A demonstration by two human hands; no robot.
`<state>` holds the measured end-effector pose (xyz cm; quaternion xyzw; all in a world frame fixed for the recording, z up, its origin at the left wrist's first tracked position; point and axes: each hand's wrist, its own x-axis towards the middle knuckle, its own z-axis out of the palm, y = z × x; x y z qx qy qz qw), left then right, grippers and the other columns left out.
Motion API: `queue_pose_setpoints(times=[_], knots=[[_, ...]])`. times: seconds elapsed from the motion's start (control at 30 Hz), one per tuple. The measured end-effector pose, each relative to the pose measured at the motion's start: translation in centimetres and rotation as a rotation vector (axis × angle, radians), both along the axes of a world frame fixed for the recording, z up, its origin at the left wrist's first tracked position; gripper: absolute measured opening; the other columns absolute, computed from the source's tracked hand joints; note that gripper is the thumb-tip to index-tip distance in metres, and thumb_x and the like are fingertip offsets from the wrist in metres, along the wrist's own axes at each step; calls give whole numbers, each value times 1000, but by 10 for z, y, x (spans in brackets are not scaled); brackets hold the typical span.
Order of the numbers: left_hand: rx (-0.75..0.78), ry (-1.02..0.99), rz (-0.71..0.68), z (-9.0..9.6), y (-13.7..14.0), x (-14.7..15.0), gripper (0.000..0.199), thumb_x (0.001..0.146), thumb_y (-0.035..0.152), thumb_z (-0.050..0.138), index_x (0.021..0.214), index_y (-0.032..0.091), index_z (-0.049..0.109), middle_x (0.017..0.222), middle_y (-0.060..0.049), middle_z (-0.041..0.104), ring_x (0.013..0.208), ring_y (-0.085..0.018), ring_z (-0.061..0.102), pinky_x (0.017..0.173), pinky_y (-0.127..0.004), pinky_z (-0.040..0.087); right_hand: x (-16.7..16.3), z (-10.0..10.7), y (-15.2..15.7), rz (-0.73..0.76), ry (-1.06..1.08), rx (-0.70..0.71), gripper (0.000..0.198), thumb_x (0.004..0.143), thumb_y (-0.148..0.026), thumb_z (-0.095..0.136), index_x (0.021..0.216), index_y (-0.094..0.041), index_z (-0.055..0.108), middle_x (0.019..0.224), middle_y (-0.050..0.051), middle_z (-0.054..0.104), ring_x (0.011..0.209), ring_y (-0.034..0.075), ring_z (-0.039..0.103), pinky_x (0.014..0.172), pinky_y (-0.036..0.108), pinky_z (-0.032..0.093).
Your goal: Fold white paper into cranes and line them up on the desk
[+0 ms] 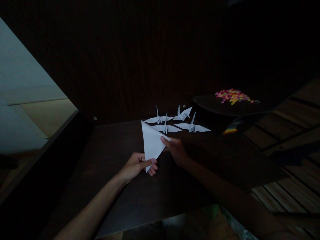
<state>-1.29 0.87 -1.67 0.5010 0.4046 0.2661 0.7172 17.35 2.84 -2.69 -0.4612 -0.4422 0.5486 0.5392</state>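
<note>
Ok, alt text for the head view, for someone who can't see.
Both hands hold a white paper triangle above a dark table. Four white paper cranes stand beyond it, with small colorful bits piled on a ledge at right.

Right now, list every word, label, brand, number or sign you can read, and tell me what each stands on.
No readable text anywhere.
Dark item with a rainbow-coloured stripe: too dark and blurred to tell whether it bears lettering.
Folded white paper triangle: no writing visible on the face shown.
</note>
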Motion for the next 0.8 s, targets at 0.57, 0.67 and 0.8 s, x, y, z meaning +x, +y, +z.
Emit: queue_pose_setpoints(times=[0.57, 0.67, 0.8], knots=[[46, 36, 59, 5, 0, -1, 41, 70, 47, 76, 77, 6, 71, 52, -4, 62, 37, -5, 41, 35, -17, 24, 2, 9, -3, 124, 31, 19, 37, 65, -50, 76, 76, -15, 72, 72, 4, 71, 65, 17, 64, 58, 29, 54], [66, 93, 19, 7, 2, -4, 44, 71, 50, 73, 73, 6, 72, 45, 0, 54, 35, -3, 34, 37, -18, 18, 7, 8, 0, 86, -5, 35, 34, 63, -46, 79, 77, -16, 73, 70, 3, 72, 61, 16, 65, 58, 29, 54], [74, 133, 17, 8, 2, -5, 44, 70, 51, 73, 70, 7, 72, 43, 2, 46, 38, -4, 32, 39, -19, 17, 8, 7, 1, 76, -63, 57, 35, 61, -47, 79, 74, -16, 71, 65, 3, 71, 58, 18, 66, 59, 31, 55]])
